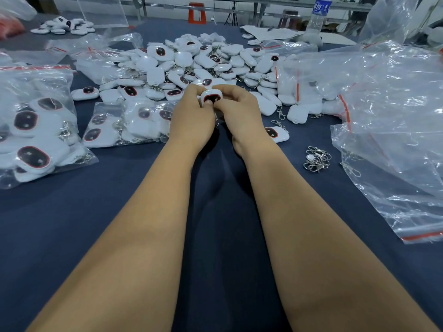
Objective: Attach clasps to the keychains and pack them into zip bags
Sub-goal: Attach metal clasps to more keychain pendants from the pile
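Note:
Both hands meet over the middle of the dark blue table. My left hand (191, 116) and my right hand (236, 109) together pinch one white keychain (212, 96) with a dark red-rimmed oval face, held upright between the fingertips. Whether a clasp hangs from it is hidden by the fingers. Behind the hands lies a big pile of white keychains (191, 65), some with metal clasps. A small heap of loose silver clasps (317, 159) rests to the right of my right forearm. One single keychain (276, 134) lies beside my right wrist.
Filled zip bags of keychains lie at the left (33, 130) and centre left (124, 125). A heap of empty clear zip bags (393, 111) covers the right side. A water bottle (317, 17) stands at the back right, beside papers (271, 32).

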Tool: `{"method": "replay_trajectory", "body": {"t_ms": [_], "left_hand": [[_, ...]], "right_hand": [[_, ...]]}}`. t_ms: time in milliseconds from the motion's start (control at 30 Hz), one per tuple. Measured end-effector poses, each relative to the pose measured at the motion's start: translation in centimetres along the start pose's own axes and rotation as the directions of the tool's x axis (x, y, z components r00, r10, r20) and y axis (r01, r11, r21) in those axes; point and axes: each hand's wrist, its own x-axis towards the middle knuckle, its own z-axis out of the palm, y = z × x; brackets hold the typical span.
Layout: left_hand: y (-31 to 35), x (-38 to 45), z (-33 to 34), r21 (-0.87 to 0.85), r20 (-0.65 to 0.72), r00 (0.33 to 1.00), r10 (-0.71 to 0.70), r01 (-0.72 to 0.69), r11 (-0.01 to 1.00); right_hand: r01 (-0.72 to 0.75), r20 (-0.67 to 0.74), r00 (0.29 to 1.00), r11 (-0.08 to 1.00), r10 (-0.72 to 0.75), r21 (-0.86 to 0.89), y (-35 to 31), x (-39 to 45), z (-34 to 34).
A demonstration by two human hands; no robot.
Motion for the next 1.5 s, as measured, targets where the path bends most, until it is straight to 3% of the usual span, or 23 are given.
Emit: {"method": "replay_trajectory", "body": {"t_ms": [167, 300, 400, 500, 567, 633, 700, 800, 900, 1067, 1200, 1333, 1400, 1500], "left_hand": [[0.5, -0.2, -0.1, -0.152, -0.12, 0.992, 0.05, -0.068, 0.986], [1.2, -0.6, -0.2, -0.12, -0.14, 0.982, 0.126, -0.144, 0.982], [1.2, -0.3, -1.1, 0.218, -0.216, 0.95, 0.225, -0.177, 0.96], [0.5, 0.1, -2.0, 0.682, -0.17, 0.966, 0.197, -0.03, 0.731], [0.2, 0.1, -2.2, 0.779, -0.13, 0.987, 0.092, 0.045, 0.626], [0.1, 0.0, -2.3, 0.769, -0.113, 0.992, 0.054, 0.053, 0.637], [0.2, 0.1, -2.6, 0.693, -0.123, 0.989, 0.082, 0.026, 0.721], [0.6, 0.0, -2.7, 0.438, -0.193, 0.975, 0.108, -0.013, 0.899], [1.0, 0.0, -2.5, 0.192, -0.232, 0.968, 0.101, -0.056, 0.98], [1.8, -0.2, -2.7, -0.049, -0.34, 0.937, 0.081, -0.104, 0.993], [2.1, -0.4, -2.7, -0.002, -0.367, 0.917, 0.154, -0.166, 0.986], [2.0, -0.7, -2.6, 0.21, -0.308, 0.888, 0.342, -0.287, 0.935], [1.8, -0.6, -2.5, 0.283, -0.263, 0.878, 0.401, -0.327, 0.902], [1.7, -0.5, -2.4, 0.296, -0.299, 0.86, 0.413, -0.328, 0.897]], "right_hand": [[0.062, -0.001, 0.998, 0.993, -0.063, -0.1, 0.2, -0.1, 0.2], [0.013, -0.029, 0.999, 1.0, -0.013, 0.007, 0.1, -0.1, 0.3], [-0.022, -0.098, 0.995, 0.996, 0.031, 0.087, 0.1, 0.3, 0.1], [-0.056, -0.11, 0.991, 0.98, 0.078, 0.189, -0.1, 0.4, -0.2], [-0.069, -0.1, 0.99, 0.97, 0.095, 0.234, -0.2, 0.3, -0.2], [-0.074, -0.069, 0.993, 0.959, 0.096, 0.275, -0.4, 0.0, -0.2], [-0.069, -0.047, 0.995, 0.958, 0.086, 0.278, -0.6, -0.2, -0.1], [-0.045, -0.008, 0.999, 0.955, 0.05, 0.292, -0.7, -0.4, 0.1], [-0.021, 0.055, 0.998, 0.939, 0.003, 0.342, -0.8, -0.7, 0.6], [0.06, 0.067, 0.996, 0.997, -0.063, 0.041, -0.3, -0.9, 0.6], [0.176, 0.142, 0.98, 0.949, -0.143, -0.263, 0.0, -1.0, 1.2], [0.238, 0.272, 0.953, 0.881, -0.131, -0.409, 0.1, -1.3, 1.2], [0.258, 0.233, 0.956, 0.891, -0.179, -0.374, -0.2, -1.6, 1.3], [0.191, 0.143, 0.975, 0.971, -0.17, -0.144, -0.8, -1.9, 1.5]]}}
